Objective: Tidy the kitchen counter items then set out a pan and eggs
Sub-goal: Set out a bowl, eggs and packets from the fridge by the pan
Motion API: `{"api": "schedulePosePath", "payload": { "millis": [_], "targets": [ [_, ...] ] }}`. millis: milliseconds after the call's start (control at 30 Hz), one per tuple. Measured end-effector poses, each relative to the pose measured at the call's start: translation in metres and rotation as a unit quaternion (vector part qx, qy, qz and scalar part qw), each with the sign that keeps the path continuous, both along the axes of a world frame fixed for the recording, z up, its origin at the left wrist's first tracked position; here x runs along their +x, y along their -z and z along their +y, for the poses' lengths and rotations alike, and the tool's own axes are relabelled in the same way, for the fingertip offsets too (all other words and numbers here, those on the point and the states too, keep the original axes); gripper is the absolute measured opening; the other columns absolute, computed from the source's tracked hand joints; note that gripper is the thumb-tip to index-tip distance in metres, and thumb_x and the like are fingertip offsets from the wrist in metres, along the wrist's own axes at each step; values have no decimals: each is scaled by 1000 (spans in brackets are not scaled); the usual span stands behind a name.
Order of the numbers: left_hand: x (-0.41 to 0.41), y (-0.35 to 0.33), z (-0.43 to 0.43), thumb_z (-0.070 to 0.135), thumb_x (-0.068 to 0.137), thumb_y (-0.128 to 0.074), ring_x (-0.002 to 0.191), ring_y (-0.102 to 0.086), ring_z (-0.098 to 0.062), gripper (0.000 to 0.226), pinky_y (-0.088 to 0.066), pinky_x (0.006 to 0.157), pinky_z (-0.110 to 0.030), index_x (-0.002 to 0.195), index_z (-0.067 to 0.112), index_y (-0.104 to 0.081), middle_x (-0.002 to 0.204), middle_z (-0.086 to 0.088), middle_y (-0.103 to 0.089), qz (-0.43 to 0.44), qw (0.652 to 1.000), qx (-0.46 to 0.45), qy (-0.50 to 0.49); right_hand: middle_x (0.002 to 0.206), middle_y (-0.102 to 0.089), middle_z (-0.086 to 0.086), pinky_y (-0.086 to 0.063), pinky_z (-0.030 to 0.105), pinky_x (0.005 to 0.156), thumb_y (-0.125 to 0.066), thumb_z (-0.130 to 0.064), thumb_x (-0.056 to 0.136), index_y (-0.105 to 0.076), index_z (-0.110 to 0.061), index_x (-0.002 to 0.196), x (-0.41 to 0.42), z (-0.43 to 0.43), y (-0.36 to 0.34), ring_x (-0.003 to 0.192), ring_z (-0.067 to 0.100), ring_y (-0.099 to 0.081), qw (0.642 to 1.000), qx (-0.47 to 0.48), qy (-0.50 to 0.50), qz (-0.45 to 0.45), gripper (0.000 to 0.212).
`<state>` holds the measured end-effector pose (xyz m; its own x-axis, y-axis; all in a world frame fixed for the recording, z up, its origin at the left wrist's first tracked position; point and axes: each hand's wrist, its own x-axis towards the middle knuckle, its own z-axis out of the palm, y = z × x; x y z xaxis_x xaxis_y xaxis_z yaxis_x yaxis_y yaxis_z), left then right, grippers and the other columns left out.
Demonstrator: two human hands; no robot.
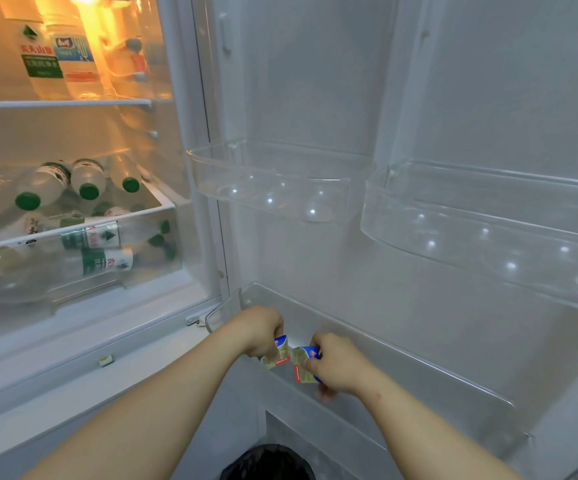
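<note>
Hands [263, 332] [336, 362] around blue-and-tan cartons [280, 353] [303, 363], print illegible.

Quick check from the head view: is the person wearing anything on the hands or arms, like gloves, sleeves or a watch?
Nothing worn is visible. The left hand and right hand are bare, with no gloves, rings or watch, and both forearms are uncovered down to the frame's edge.

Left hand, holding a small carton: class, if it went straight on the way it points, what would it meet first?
Probably the bottom door bin: the left hand and its carton point down into it, though depth is unclear.
</note>
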<state>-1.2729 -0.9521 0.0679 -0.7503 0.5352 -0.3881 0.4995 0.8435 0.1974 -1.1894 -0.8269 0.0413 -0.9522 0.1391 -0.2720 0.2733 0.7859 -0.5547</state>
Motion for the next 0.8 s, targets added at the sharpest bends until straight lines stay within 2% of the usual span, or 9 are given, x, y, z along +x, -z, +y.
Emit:
{"api": "schedulePosePath", "payload": {
  "millis": [67,133,233,400,533,700,800],
  "targets": [
    [0,-3,-4,10,85,-58,50,-48,-9,19,-37,48,-19,103,14,-58,99,-13,-67,3,999,44,-21,67,-45,-1,-37,13,37,-44,-10,93,-39,-15,72,0,-1,0,45,11,-50,999,-36,5,3,22],
    [1,-6,-11,12,85,-59,58,-54,-15,22,-45,52,-21,107,12,-57,99,-11,-65,-9,992,109,-55,68,-48,1,-43,20,42,-41,-8,94,-42,-12,77,0,-2,-1,41,13,-53,996,-87,18,9,18],
    [4,-5,-21,15,86,-62,70,-62,-21,13,-56,65,-32,95,16,-53,91,-5,-61,-30,968,223,-107,66,-50,2,-46,20,40,-39,-6,94,-45,-7,90,1,-4,-3,34,6,-53,989,-143,36,22,7],
    [9,-4,-24,13,85,-64,74,-60,-19,15,-55,64,-30,93,18,-51,81,0,-60,-20,932,332,-143,70,-50,1,-49,23,46,-37,-4,95,-48,-7,96,-1,-9,-5,50,18,-57,975,-206,66,52,11],
    [10,-6,-27,16,85,-66,69,-60,-16,15,-56,69,-33,93,20,-53,75,5,-58,0,910,376,-176,69,-51,1,-49,22,46,-38,-2,95,-48,-8,98,0,-14,-8,52,16,-57,963,-247,78,78,13],
    [14,-8,-29,16,86,-65,66,-56,-8,15,-52,59,-22,90,21,-52,75,7,-57,0,894,408,-184,69,-52,0,-50,19,45,-40,0,93,-49,-11,101,2,-16,-9,50,13,-56,961,-250,78,91,17],
    [16,-7,-30,18,86,-65,67,-58,-11,14,-53,66,-27,89,23,-52,75,8,-57,6,889,421,-182,70,-53,0,-49,19,45,-41,2,91,-49,-11,100,3,-17,-11,49,13,-55,959,-251,84,101,18]
  ]
}}
